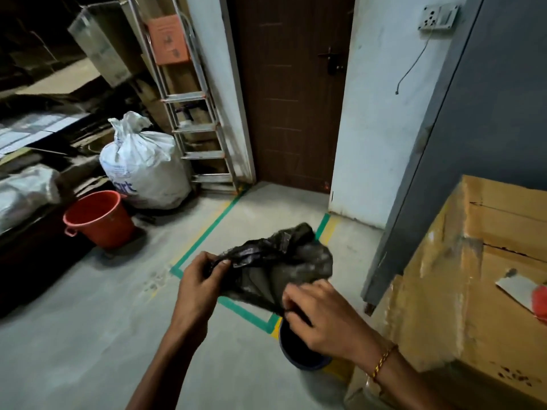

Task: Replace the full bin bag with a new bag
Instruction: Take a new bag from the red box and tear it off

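Note:
A crumpled black bin bag (278, 264) hangs in the air between my hands, above the floor. My left hand (199, 284) pinches its left edge between thumb and fingers. My right hand (318, 315) grips the bag's lower right edge with curled fingers. Directly under my right hand stands a small dark blue bin (299, 355) on the floor, its inside dark and partly hidden by my hand.
A large cardboard box (473, 291) stands close on the right. An orange bucket (99, 220) and a tied white sack (143, 167) sit at the left, with a metal ladder (195, 113) behind. Green floor tape (204, 235) marks a rectangle before a brown door (293, 93).

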Tool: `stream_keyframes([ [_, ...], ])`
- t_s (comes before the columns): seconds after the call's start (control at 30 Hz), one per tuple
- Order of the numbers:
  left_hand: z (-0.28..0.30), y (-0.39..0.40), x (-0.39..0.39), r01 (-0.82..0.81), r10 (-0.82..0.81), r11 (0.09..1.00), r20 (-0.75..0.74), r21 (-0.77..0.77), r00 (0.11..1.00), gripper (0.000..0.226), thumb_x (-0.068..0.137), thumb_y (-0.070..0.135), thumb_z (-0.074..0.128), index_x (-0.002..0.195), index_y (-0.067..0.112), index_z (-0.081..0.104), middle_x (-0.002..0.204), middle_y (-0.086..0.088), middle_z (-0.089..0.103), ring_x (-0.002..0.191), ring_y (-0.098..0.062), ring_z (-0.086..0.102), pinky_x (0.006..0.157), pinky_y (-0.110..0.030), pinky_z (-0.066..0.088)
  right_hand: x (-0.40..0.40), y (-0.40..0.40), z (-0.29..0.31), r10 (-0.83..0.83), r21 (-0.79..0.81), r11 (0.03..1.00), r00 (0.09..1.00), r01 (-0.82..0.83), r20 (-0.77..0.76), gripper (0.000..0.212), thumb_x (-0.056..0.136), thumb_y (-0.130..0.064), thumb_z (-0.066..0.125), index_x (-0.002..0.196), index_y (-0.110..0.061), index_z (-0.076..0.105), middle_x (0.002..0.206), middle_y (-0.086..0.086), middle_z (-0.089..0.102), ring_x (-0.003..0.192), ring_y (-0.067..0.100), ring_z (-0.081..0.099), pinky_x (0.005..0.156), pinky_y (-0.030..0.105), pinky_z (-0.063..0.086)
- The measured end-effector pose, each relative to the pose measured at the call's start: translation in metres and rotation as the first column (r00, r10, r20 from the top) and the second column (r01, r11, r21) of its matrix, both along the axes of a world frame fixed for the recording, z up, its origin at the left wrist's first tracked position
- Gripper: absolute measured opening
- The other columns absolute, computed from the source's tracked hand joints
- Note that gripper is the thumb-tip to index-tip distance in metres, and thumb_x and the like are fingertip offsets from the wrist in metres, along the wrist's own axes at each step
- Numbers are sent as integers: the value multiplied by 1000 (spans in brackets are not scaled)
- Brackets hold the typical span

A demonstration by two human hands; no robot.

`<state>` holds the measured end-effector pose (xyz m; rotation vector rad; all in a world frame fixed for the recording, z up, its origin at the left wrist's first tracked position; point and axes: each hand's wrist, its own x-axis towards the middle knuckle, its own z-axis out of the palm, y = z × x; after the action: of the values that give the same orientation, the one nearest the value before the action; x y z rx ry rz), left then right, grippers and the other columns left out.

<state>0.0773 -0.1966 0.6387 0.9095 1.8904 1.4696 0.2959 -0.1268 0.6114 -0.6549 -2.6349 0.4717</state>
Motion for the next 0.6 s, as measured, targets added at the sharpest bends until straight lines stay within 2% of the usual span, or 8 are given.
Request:
stream_keyframes([
  [0.07,-4,5,-15,-103,87,990,157,97,984,14,92,20,61,83,10,56,79,-15,61,74,-24,55,65,-37,42,-22,-4,-13,-10,-53,998,986,19,164,18,93,-42,43,100,-26,44,92,0,65,89,28,57,74,40,40],
  [0.13,-7,8,-29,-130,90,983,270,133,959,10,91,24,61,86,16,57,83,-16,63,77,-27,57,68,-41,44,-46,-5,-21,-32,-216,973,978,77,205,32,95,-54,41,112,-29,48,102,-6,65,96,22,57,76,37,41],
  [0.2,-10,9,-45,-81,45,989,265,127,963,9,94,23,58,86,19,56,79,-14,63,70,-28,58,60,-39,44,-69,-3,-30,-109,-400,906,989,140,101,37,94,-59,43,116,-32,53,100,-19,62,92,8,58,76,29,43],
  [0.3,-15,9,-66,77,-90,994,203,72,975,11,99,19,53,89,14,55,72,-13,62,56,-26,54,41,-23,36,-105,1,-47,-337,-423,862,939,279,-66,33,90,-53,52,116,-34,57,106,-23,58,83,-2,59,77,23,48],
  [0.37,-18,8,-77,212,-217,976,181,44,959,11,99,15,52,90,12,56,71,-14,60,52,-21,51,38,-21,35,-128,3,-61,-427,-454,830,893,323,-145,43,86,-45,63,125,-35,51,118,-22,50,90,-3,58,77,16,48],
  [0.43,-23,8,-86,360,-356,933,219,21,909,12,100,11,50,90,11,55,72,-22,59,46,-15,45,38,-18,32,-152,5,-73,-419,-540,797,892,270,-172,62,81,-33,74,136,-34,43,129,-23,40,104,-2,54,82,12,46],
  [0.5,-29,8,-94,467,-450,884,233,-19,862,10,100,11,49,93,10,54,82,-31,63,43,-13,39,36,-15,28,-173,5,-91,-371,-705,693,913,151,-169,71,75,-30,80,136,-33,44,138,-15,40,115,2,54,92,19,48],
  [0.6,-40,9,-106,525,-506,849,202,-54,839,11,100,15,50,92,14,58,80,-31,64,41,-15,39,37,-16,28,-194,-2,-116,-461,-924,381,873,31,-161,68,66,-50,85,120,-17,59,122,13,63,109,20,65,92,44,54],
])
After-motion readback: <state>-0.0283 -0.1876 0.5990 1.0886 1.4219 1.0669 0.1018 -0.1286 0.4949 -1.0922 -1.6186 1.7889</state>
